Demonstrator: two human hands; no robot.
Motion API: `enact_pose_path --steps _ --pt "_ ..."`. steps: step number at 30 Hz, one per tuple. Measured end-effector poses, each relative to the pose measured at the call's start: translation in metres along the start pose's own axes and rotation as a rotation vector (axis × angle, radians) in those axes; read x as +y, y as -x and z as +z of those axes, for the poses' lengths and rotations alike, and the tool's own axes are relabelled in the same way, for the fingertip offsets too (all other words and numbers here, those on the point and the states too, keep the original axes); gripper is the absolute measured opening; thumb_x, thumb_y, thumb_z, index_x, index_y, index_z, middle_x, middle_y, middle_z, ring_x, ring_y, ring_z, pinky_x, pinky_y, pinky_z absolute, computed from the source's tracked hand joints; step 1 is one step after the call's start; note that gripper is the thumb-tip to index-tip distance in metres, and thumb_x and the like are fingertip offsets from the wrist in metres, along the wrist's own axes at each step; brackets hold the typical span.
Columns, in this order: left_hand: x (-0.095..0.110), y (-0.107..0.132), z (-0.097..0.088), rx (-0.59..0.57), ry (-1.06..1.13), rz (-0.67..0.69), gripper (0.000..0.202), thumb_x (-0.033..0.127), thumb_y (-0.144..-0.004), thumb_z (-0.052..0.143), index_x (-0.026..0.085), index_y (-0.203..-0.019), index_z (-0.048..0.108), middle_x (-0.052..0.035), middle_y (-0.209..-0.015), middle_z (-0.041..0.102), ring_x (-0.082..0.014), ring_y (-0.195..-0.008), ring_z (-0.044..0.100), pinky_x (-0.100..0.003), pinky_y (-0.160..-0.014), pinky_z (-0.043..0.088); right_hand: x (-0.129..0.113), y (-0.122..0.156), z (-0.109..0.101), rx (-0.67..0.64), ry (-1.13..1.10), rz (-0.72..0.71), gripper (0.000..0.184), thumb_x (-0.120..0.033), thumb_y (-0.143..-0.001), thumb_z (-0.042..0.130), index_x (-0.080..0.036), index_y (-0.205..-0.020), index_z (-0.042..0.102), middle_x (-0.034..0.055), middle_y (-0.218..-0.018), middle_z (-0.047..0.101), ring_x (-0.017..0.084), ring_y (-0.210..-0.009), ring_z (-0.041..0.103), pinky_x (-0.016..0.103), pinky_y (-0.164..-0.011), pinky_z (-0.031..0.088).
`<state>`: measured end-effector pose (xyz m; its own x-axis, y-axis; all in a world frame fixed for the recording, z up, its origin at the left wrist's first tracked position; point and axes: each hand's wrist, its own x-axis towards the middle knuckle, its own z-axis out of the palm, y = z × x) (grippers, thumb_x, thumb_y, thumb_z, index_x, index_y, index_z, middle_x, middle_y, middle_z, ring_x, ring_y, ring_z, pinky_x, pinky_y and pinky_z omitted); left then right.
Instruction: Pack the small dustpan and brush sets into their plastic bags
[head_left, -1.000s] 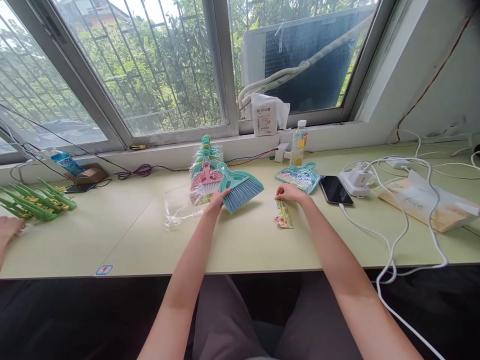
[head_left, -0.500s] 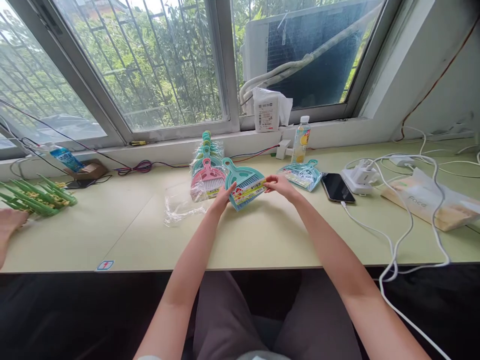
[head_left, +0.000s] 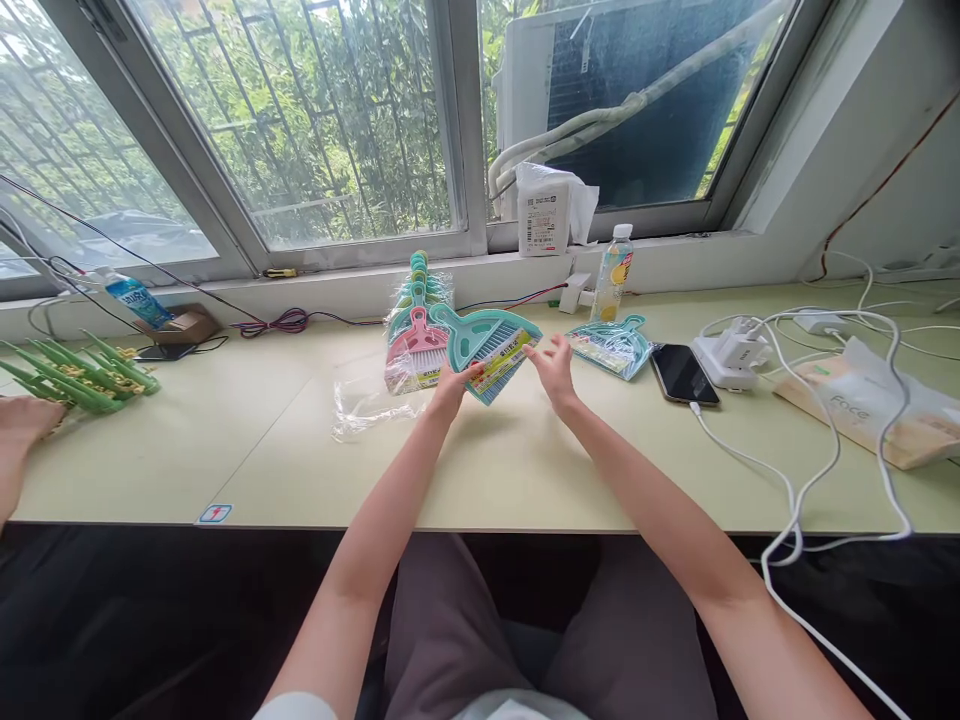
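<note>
My left hand (head_left: pixel 450 388) grips a teal dustpan-and-brush set (head_left: pixel 495 335) by its lower left edge, with the thumb over the front. The set is tilted above the table, its handle pointing left. A yellow printed label (head_left: pixel 504 360) runs across the grey bristles. At the label's right end is my right hand (head_left: pixel 553 372), one digit touching it and the other fingers apart and raised. Behind the set, a pink dustpan set (head_left: pixel 416 350) stands at the front of a row of teal ones (head_left: pixel 418 285) in clear plastic. A wrapped teal set (head_left: pixel 613 345) lies to the right.
Crumpled clear plastic (head_left: pixel 367 408) lies left of my hands. To the right are a drink bottle (head_left: pixel 613 272), a phone (head_left: pixel 684 375), a charger block (head_left: pixel 727 358), looping white cables and a tissue pack (head_left: pixel 862 400). At far left, another person's hand (head_left: pixel 26 425) touches green spiky stems (head_left: pixel 82 375).
The dustpan set has turned clockwise, its right side swinging up and its handle tipping left. My right hand has rotated, and its fingers have loosened from the set's right corner.
</note>
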<state>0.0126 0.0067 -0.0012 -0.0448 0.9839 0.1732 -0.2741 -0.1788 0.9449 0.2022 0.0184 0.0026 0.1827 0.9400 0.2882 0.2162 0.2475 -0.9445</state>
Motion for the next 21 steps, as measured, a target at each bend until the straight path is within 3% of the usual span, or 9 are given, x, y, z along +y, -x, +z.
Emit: enact_pose_path --steps 3,4,8,11,13,15,17,19,21 --pt "0.002 0.003 0.007 0.021 -0.016 0.112 0.079 0.036 -0.058 0.086 0.017 -0.127 0.052 -0.0127 -0.115 0.067 -0.0288 -0.109 0.062 -0.045 -0.097 0.048 -0.001 0.010 0.016 -0.348 -0.321 0.139 0.049 -0.051 -0.082 0.062 -0.023 -0.121 0.051 0.0116 -0.129 0.058 0.025 -0.118 0.057 0.041 -0.096 0.050" --pt "0.002 0.004 0.009 0.016 -0.038 0.149 0.082 0.038 -0.058 0.086 0.018 -0.130 0.051 -0.0126 -0.115 0.067 -0.0286 -0.109 0.062 -0.045 -0.096 0.048 -0.001 0.013 0.020 -0.402 -0.417 0.155 0.046 -0.051 -0.079 0.067 -0.023 -0.114 0.054 0.0095 -0.123 0.063 0.025 -0.115 0.060 0.041 -0.096 0.051" --pt "0.007 0.007 0.012 -0.037 -0.188 0.243 0.081 0.047 -0.062 0.083 0.021 -0.131 0.050 -0.0111 -0.116 0.066 -0.0276 -0.109 0.061 -0.042 -0.094 0.048 0.001 0.014 0.022 -0.319 -0.632 0.238 0.041 -0.039 -0.063 0.084 -0.022 -0.093 0.061 0.0053 -0.100 0.073 0.026 -0.101 0.067 0.044 -0.095 0.052" --pt "0.016 0.007 0.005 -0.040 -0.543 0.216 0.053 0.059 -0.084 0.056 0.021 -0.121 0.058 -0.0099 -0.107 0.068 -0.0270 -0.103 0.063 -0.039 -0.088 0.048 0.004 0.006 0.013 -0.256 -0.679 0.271 0.036 -0.031 -0.061 0.086 -0.020 -0.086 0.063 0.0051 -0.091 0.074 0.026 -0.095 0.070 0.044 -0.091 0.055" --pt "0.026 0.006 -0.007 0.087 -0.931 0.211 0.049 0.057 -0.094 0.037 0.020 -0.115 0.061 -0.0118 -0.101 0.069 -0.0291 -0.102 0.063 -0.039 -0.086 0.047 0.007 -0.002 0.005 -0.213 -0.678 0.263 0.033 -0.027 -0.061 0.085 -0.020 -0.085 0.063 0.0042 -0.090 0.075 0.025 -0.092 0.071 0.042 -0.089 0.057" --pt "0.034 0.004 -0.023 0.341 -1.267 0.191 0.050 0.051 -0.096 0.037 0.017 -0.126 0.056 -0.0160 -0.101 0.068 -0.0328 -0.105 0.062 -0.040 -0.086 0.045 0.010 -0.009 -0.002 -0.191 -0.652 0.253 0.031 -0.023 -0.061 0.085 -0.020 -0.084 0.064 0.0029 -0.089 0.075 0.022 -0.089 0.071 0.040 -0.088 0.057" --pt "0.039 0.002 -0.041 0.557 -1.477 0.061 0.056 0.043 -0.095 0.042 0.008 -0.138 0.044 -0.0211 -0.102 0.068 -0.0353 -0.102 0.063 -0.041 -0.083 0.046 0.014 -0.013 -0.006 -0.183 -0.626 0.259 0.029 -0.020 -0.062 0.084 -0.020 -0.084 0.064 0.0020 -0.089 0.074 0.021 -0.085 0.071 0.039 -0.087 0.057" --pt "0.041 0.001 -0.056 0.619 -1.592 -0.088 0.058 0.040 -0.092 0.047 0.001 -0.135 0.044 -0.0253 -0.107 0.066 -0.0364 -0.101 0.063 -0.042 -0.082 0.046 0.018 -0.015 -0.007 -0.183 -0.615 0.271 0.028 -0.018 -0.063 0.082 -0.020 -0.085 0.065 0.0019 -0.089 0.074 0.020 -0.083 0.071 0.038 -0.087 0.058" --pt "0.040 0.000 -0.064 0.579 -1.666 -0.196 0.051 0.034 -0.091 0.048 -0.001 -0.127 0.051 -0.0274 -0.112 0.064 -0.0361 -0.105 0.062 -0.041 -0.083 0.046 0.021 -0.015 -0.006 -0.190 -0.608 0.275 0.027 -0.018 -0.064 0.082 -0.020 -0.085 0.065 0.0022 -0.090 0.074 0.019 -0.082 0.071 0.038 -0.086 0.058"
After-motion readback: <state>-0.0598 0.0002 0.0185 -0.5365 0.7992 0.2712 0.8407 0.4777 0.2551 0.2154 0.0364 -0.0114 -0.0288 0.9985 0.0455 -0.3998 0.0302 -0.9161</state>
